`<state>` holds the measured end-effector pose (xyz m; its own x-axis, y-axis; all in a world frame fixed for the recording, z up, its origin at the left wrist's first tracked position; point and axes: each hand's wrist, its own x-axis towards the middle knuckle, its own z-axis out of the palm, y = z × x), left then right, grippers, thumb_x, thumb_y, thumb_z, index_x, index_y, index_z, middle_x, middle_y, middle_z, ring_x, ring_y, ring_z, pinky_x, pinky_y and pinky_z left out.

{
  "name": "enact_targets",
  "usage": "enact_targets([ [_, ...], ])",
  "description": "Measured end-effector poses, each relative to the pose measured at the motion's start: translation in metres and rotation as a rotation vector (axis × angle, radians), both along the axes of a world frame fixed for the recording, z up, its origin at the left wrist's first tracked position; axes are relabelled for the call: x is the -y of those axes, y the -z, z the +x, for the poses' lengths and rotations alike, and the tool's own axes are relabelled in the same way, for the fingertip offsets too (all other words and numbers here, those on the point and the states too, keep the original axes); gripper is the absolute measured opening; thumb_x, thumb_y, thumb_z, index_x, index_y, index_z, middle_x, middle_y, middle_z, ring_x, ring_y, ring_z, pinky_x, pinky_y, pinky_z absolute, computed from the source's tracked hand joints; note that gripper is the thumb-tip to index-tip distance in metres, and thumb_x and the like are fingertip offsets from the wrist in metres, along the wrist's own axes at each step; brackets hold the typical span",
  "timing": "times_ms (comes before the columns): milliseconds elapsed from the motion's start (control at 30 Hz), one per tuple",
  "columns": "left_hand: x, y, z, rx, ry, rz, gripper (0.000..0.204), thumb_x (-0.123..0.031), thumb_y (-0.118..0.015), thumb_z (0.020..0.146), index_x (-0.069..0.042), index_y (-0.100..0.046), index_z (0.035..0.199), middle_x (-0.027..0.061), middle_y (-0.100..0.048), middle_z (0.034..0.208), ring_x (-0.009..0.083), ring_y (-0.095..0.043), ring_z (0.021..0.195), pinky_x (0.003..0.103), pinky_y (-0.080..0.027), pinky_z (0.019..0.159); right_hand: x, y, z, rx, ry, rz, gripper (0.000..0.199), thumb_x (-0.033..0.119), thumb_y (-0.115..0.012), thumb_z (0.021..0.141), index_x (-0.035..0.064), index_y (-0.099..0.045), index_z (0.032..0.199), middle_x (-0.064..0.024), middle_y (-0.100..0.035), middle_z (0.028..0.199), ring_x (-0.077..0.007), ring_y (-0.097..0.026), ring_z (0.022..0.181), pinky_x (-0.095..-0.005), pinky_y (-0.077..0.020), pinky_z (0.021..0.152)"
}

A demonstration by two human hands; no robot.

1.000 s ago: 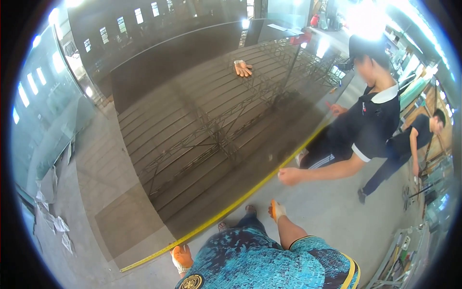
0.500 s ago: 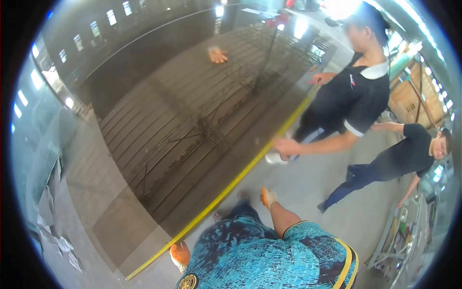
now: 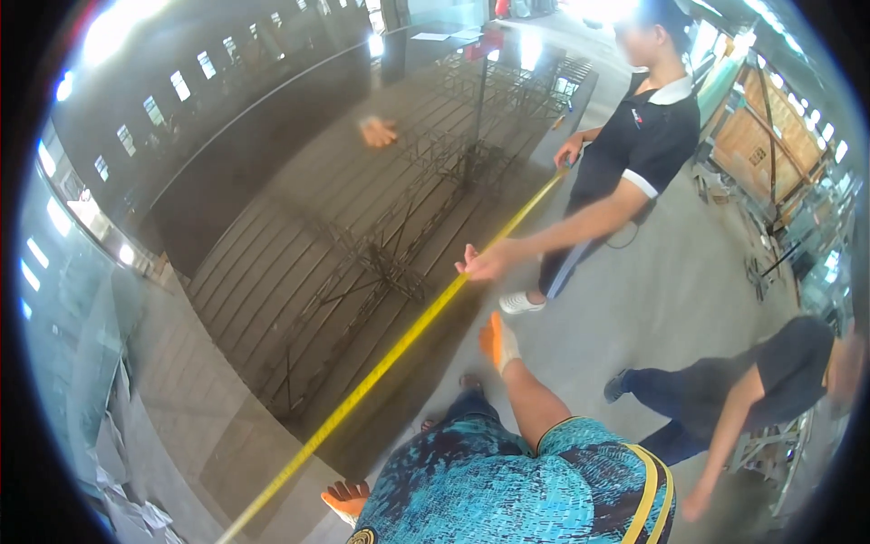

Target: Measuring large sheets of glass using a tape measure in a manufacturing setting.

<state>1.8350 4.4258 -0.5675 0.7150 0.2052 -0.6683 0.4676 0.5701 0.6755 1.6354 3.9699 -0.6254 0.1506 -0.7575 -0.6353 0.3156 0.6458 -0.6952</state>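
A yellow tape measure (image 3: 381,374) runs diagonally over a large dark glass sheet (image 3: 299,227), from the lower left up to a co-worker. The co-worker's hand (image 3: 489,261) is at the tape partway along, and the other hand (image 3: 568,152) is at its far end. My left hand (image 3: 346,499), in an orange-and-white glove, is low beside my body, its fingers spread and apart from the tape. Ahead of me, my right hand (image 3: 497,341), gloved alike, reaches out over the floor with fingers stretched and nothing visible in it.
Metal frames and parallel bars (image 3: 376,267) show in or through the glass. An orange glove shape (image 3: 379,132), perhaps a reflection, appears there too. A second person (image 3: 725,399) bends at the right. Wooden crate (image 3: 770,136) stands behind; broken sheets (image 3: 127,490) lie lower left.
The tape has shifted from the glass's near edge inward across the sheet. The co-worker's nearer hand moved left with it. My left hand now shows spread fingers. The second person came nearer and bent.
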Motion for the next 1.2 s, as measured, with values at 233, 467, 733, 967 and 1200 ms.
enact_targets([
  [233,-0.01,0.038,0.01,0.009,-0.045,0.045,0.078,-0.069,-0.054,0.093,-0.018,-0.039,0.151,0.0028,-0.05,0.147,0.0257,-0.053,0.118,0.046,-0.043,0.094,0.05,-0.004,0.023,-0.187,-0.031,-0.115,0.038,0.043,-0.075,0.089,0.0116,-0.057,0.098,-0.0066,-0.061,0.083,-0.0199,-0.057,0.064,-0.0342,-0.0428,0.052],
  [467,-0.055,0.116,0.028,0.363,0.595,0.509,0.061,-0.049,-0.053,0.097,-0.01,-0.039,0.141,0.0106,-0.05,0.133,0.0272,-0.056,0.111,0.046,-0.048,0.09,0.051,-0.025,0.013,-0.098,-0.05,-0.131,0.032,0.033,-0.074,0.09,0.0102,-0.052,0.089,-0.0047,-0.057,0.071,-0.0169,-0.054,0.053,-0.0304,-0.0354,0.044],
  [733,-0.073,0.104,-0.005,0.628,1.044,0.844,0.043,-0.03,-0.056,0.097,-0.005,-0.038,0.127,0.0159,-0.05,0.115,0.0276,-0.056,0.101,0.046,-0.049,0.087,0.056,-0.02,-0.002,-0.119,-0.177,-0.094,0.051,0.032,-0.071,0.093,0.0078,-0.052,0.134,-0.0104,-0.066,0.113,-0.0248,-0.066,0.094,-0.0393,-0.0538,0.076],
  [967,-0.064,0.122,-0.014,0.633,0.885,0.607,0.039,-0.022,-0.068,0.089,-0.007,-0.037,0.109,0.0127,-0.048,0.101,0.0247,-0.051,0.091,0.048,-0.043,0.086,0.058,-0.003,-0.002,-0.055,-0.047,-0.161,0.028,0.029,-0.073,0.092,0.0123,-0.051,0.092,-0.0029,-0.057,0.072,-0.0148,-0.053,0.054,-0.0281,-0.0391,0.047],
  [1200,-0.094,0.187,0.045,0.616,0.897,0.213,0.04,-0.013,-0.074,0.085,-0.011,-0.039,0.103,0.0103,-0.046,0.1,0.0218,-0.05,0.097,0.053,-0.042,0.092,0.047,-0.017,0.007,-0.072,-0.028,-0.118,0.029,0.03,-0.073,0.092,0.0133,-0.05,0.09,-0.0025,-0.057,0.072,-0.0143,-0.053,0.053,-0.0281,-0.0383,0.047],
])
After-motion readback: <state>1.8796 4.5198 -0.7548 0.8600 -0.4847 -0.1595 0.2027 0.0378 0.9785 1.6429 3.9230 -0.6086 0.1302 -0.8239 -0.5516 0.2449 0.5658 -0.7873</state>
